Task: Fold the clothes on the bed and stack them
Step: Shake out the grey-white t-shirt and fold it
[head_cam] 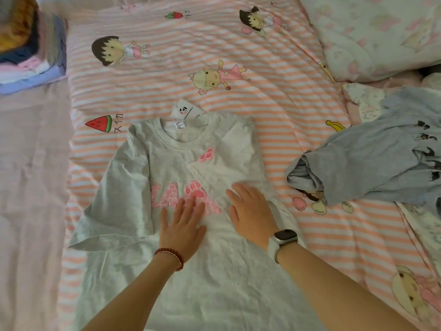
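Grey T-shirt (pixel 152 235) spread flat near centre of striped bedsheet (pixel 238 56), right side folded inward, paper tag (pixel 187 111) at collar. Left hand (pixel 182 225) and right hand (pixel 250 211) both flat, fingers straight, pressing on chest print, gripping nothing. Crumpled blue garment (pixel 372 161) at right. Folded pile (pixel 31 51) far left. Pillow (pixel 381 34) far right.

A T-shirt (pixel 167 235) lay spread on the bed sheet (pixel 238 68) at the near centre, its right side folded inward, a paper tag (pixel 187 112) at its far collar and both hands (pixel 181 228) flat on its chest. A stack of folded clothes (pixel 28 56) sat far left, while a crumpled garment (pixel 370 158) lay right, with a pillow (pixel 372 37) beyond it
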Action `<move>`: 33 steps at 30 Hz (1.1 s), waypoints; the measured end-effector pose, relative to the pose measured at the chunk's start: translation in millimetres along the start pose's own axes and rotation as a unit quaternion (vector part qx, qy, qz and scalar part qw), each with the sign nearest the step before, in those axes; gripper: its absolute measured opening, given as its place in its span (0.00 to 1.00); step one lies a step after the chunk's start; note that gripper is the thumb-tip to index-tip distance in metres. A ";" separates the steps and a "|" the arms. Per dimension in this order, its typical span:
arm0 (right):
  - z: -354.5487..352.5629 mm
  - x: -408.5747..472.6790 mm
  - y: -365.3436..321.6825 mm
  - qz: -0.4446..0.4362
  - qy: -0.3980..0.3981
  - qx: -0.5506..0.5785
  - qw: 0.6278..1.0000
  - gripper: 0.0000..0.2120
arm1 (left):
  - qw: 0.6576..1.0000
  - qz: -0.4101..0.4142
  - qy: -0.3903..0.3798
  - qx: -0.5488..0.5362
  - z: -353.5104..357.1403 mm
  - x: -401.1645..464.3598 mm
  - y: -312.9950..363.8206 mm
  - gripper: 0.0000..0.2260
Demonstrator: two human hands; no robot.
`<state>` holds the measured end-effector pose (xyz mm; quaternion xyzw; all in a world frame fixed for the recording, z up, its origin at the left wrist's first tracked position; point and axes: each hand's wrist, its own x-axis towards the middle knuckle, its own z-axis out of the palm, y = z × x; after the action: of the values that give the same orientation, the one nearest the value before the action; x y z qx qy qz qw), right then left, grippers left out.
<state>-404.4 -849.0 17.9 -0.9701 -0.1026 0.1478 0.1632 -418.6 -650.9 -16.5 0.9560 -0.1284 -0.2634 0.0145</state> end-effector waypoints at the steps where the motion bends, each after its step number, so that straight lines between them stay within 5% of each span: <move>1: 3.8 2.7 -1.1 -0.011 -0.001 -0.022 1.000 0.22 | 1.000 0.002 0.009 0.010 2.5 0.9 -0.2 0.27; 6: 23.3 22.8 -8.8 -0.054 -0.044 -0.123 0.990 0.25 | 0.998 0.003 0.045 0.034 11.3 3.4 -0.7 0.28; 11: 42.1 31.7 -23.8 0.018 -0.064 -0.120 0.991 0.27 | 0.997 0.002 0.062 0.052 5.6 -12.5 -16.2 0.27; 16: 65.3 18.3 -66.6 -0.068 -0.047 -0.131 0.988 0.27 | 0.985 -0.026 0.163 0.056 -6.4 -36.0 -56.5 0.25; 20: 81.0 21.6 -92.5 -0.010 -0.046 -0.095 0.994 0.28 | 0.974 -0.141 0.174 -0.032 -11.5 -42.5 -98.7 0.31; 24: 93.1 28.5 -120.7 -0.031 -0.065 -0.081 0.994 0.28 | 0.953 -0.130 0.203 -0.183 -16.4 -46.0 -130.5 0.14; 26: 92.6 30.1 -127.1 -0.017 -0.078 -0.075 0.994 0.28 | 0.887 -0.168 0.244 -0.354 -26.9 -49.8 -139.2 0.08; 28: 90.8 32.0 -127.1 -0.005 -0.089 -0.069 0.994 0.28 | 0.766 -0.258 0.283 -0.516 -42.9 -50.2 -149.7 0.09; 30: 83.6 34.8 -127.6 -0.011 -0.104 -0.043 0.994 0.26 | 0.681 -0.318 0.355 -0.556 -60.7 -48.9 -162.4 0.07; 33: 64.5 43.7 -130.9 0.070 -0.054 0.251 0.964 0.18 | 0.649 -0.217 0.292 -0.668 -92.9 -46.5 -158.9 0.05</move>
<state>-403.9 -698.5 -6.0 -0.8933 -0.0029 0.2316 0.3853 -372.1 -489.2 71.6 0.7159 0.3045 0.0195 0.6280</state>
